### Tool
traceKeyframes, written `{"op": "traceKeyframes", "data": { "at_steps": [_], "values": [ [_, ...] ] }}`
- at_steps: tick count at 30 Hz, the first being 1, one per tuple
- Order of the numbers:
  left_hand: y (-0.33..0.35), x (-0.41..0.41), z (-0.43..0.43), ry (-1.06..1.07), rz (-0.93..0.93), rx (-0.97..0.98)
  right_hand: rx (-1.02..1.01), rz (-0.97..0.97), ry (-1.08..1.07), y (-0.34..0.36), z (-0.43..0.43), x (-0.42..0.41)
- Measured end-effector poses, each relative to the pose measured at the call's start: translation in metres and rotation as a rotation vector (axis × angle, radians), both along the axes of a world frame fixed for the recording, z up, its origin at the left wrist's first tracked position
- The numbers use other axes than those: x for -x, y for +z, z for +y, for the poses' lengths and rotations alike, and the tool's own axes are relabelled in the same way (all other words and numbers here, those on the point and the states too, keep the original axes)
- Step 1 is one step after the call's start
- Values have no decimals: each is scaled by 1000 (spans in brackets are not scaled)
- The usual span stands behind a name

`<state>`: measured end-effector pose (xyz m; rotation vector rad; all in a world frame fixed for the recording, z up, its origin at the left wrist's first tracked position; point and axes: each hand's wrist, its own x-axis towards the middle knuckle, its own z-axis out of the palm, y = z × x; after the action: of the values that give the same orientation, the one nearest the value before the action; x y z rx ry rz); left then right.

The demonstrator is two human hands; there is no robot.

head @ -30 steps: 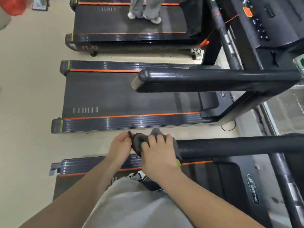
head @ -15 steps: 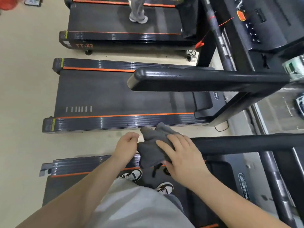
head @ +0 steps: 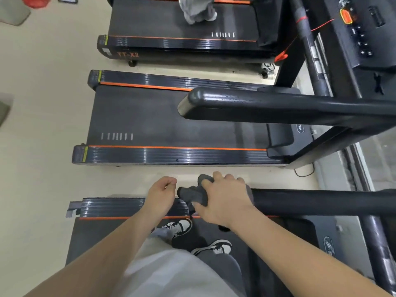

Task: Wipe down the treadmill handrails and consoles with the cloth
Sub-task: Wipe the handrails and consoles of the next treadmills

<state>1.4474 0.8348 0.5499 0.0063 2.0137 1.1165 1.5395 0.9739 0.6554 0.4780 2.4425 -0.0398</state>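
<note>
Floor (head: pixel 42 103): pale and bare-looking, occupying the left side of the head view.
Left hand (head: pixel 162 196): fingers loosely curled inward, gripping nothing; positioned just left of the cloth, with a small gap visible between them.
Shoes (head: pixel 180 227): black-and-white pair standing on the near treadmill belt (head: pixel 120 236), below both hands.
Cloth (head: pixel 192 195): dark grey, bunched over the free end of the near handrail; one fold protrudes above the knuckles of the right hand.
Right hand (head: pixel 225 198): fingers wrapped over the top of the cloth, clamping it down onto the rail end.
Hand spacing: hands are near each other but apart.
Near handrail (head: pixel 321 202): black bar running rightward from under the cloth.
Second handrail (head: pixel 278 106): black, on the next treadmill, well apart from both hands.
Console (head: pixel 364 28): upper right, with an orange button.
</note>
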Motion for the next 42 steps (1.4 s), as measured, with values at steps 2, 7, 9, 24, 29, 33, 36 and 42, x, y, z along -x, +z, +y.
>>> {"op": "traceKeyframes", "data": {
  "at_steps": [2,7,9,24,29,33,36,42],
  "values": [
    [-1,-1,-2,10,-11,30,-11,-127,-34,-9,-12,28],
    [1,-1,3,10,5,59,-48,-321,118,-10,-31,54],
    [3,-2,13,-36,4,54,-10,-137,100,-6,-21,33],
    [11,4,24,-100,-33,-20,116,-243,-490,11,83,-9],
    [10,10,2,-9,-33,20,232,-205,-255,-5,11,44],
    [13,8,11,33,-45,7,62,-43,-49,-17,-9,28],
    [18,3,37,-12,21,-11,-3,299,-43,-9,-1,-18],
    [48,-22,103,-357,120,-142,-230,613,-262,-14,92,-125]
  ]
}}
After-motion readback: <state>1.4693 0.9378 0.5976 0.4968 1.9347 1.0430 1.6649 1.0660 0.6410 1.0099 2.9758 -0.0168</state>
